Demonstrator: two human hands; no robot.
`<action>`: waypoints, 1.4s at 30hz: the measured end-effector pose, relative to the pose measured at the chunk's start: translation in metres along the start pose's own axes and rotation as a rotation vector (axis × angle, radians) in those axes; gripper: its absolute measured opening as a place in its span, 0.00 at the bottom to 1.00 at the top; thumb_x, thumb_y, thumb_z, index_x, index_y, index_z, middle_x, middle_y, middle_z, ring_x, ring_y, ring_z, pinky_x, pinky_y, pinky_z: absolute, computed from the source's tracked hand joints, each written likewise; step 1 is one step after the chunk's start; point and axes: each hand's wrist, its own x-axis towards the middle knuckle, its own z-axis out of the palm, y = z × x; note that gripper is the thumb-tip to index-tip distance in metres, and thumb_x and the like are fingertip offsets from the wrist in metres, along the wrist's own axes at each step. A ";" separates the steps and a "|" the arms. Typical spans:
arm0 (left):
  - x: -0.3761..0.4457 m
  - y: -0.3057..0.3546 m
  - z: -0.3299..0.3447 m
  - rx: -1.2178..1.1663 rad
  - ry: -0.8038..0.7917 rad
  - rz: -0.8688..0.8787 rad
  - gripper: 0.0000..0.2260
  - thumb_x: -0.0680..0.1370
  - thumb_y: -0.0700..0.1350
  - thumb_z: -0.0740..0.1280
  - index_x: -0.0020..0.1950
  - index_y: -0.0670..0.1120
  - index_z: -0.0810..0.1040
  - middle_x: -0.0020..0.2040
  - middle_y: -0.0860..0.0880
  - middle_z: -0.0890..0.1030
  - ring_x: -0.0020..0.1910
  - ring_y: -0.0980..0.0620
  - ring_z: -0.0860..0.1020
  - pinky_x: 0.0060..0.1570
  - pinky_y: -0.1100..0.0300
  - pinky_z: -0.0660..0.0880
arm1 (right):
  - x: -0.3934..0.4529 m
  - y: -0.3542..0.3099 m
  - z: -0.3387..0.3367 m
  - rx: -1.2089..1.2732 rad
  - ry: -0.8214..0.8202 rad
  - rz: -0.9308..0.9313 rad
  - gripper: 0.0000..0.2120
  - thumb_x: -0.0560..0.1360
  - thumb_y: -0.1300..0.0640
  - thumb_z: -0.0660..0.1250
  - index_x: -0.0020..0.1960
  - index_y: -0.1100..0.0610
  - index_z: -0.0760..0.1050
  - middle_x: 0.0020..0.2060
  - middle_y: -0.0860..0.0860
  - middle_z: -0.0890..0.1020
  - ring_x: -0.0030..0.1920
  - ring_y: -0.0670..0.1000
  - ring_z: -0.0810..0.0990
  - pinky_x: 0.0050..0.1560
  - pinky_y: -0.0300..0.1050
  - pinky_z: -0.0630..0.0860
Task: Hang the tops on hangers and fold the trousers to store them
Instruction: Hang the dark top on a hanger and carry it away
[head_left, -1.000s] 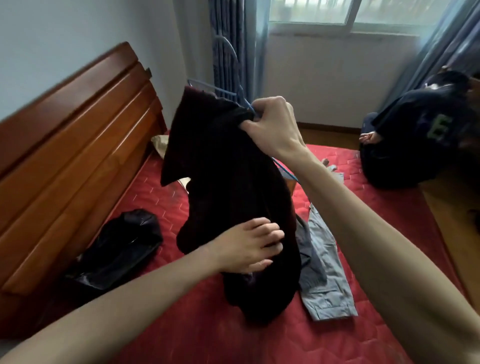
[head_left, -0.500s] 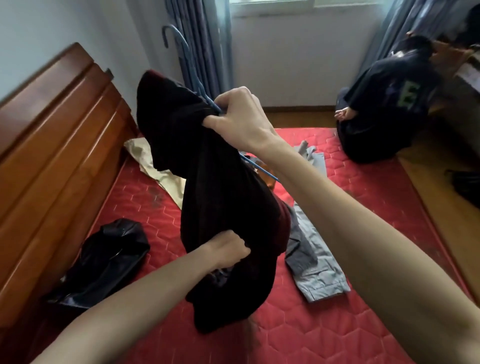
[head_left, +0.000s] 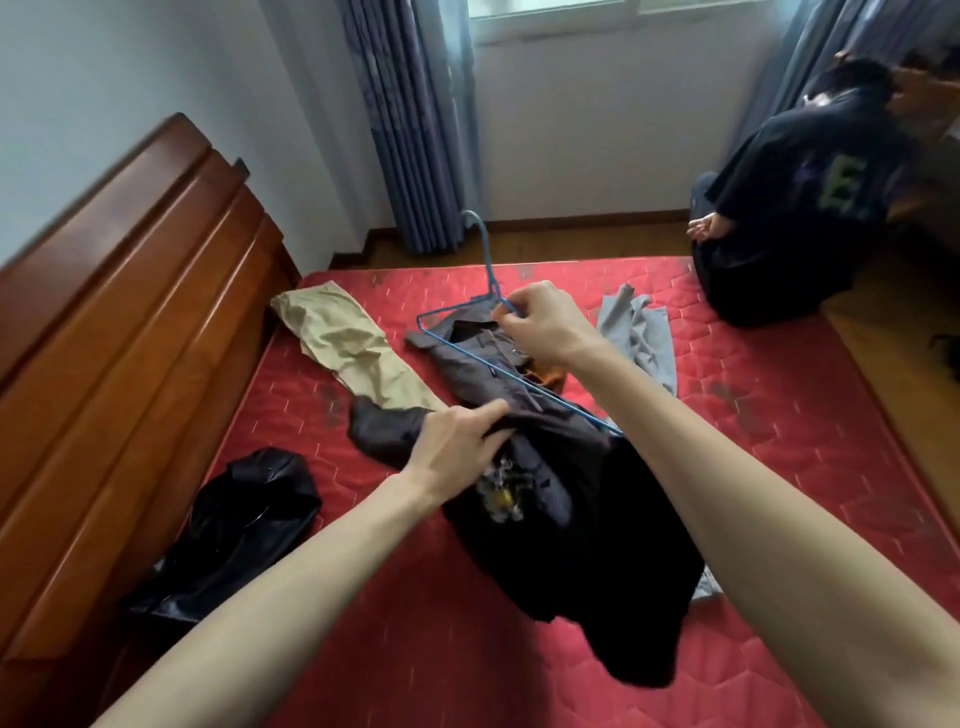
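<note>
A red quilted mattress (head_left: 753, 415) fills most of the view, with a brown wooden headboard (head_left: 130, 312) along its left side. A person in a dark top (head_left: 800, 208) sits at the far right corner, beside blue-grey curtains (head_left: 415, 130) hanging at the far wall.

Across the middle of the mattress lies a dark grey and black top (head_left: 571, 499), reaching from the centre toward the near right. A shiny black garment (head_left: 244, 519) lies crumpled at the near left by the headboard. A pair of beige trousers (head_left: 353, 353) lies stretched out to the far left of the dark top, and a pale grey garment (head_left: 639, 332) lies at the far right, partly hidden by the right forearm.

A thin blue wire hanger (head_left: 457, 343) rests tilted over the far end of the dark top, its hook pointing far and up. The right hand (head_left: 545, 327) pinches the hanger just below the hook. The left hand (head_left: 457, 441) grips a bunched fold of the dark top near its middle.
</note>
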 end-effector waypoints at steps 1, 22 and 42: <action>0.004 -0.001 -0.002 -0.055 0.057 -0.060 0.08 0.80 0.49 0.69 0.52 0.45 0.80 0.38 0.40 0.83 0.42 0.35 0.83 0.38 0.45 0.77 | 0.000 0.012 -0.003 -0.030 0.017 0.025 0.11 0.79 0.60 0.65 0.44 0.63 0.83 0.35 0.56 0.80 0.41 0.57 0.78 0.40 0.46 0.71; 0.006 0.039 -0.001 -0.241 0.553 -0.132 0.19 0.84 0.57 0.63 0.47 0.42 0.79 0.29 0.56 0.65 0.26 0.57 0.63 0.27 0.57 0.66 | -0.017 0.095 0.018 0.351 -0.210 0.148 0.17 0.87 0.59 0.55 0.70 0.57 0.77 0.40 0.58 0.84 0.39 0.59 0.80 0.45 0.55 0.78; -0.064 0.023 0.052 -0.528 0.390 -0.456 0.22 0.86 0.60 0.51 0.35 0.53 0.64 0.27 0.56 0.68 0.26 0.59 0.67 0.32 0.47 0.69 | -0.043 0.073 0.039 0.895 -0.177 0.169 0.10 0.77 0.71 0.70 0.50 0.57 0.77 0.37 0.51 0.77 0.32 0.44 0.75 0.34 0.34 0.72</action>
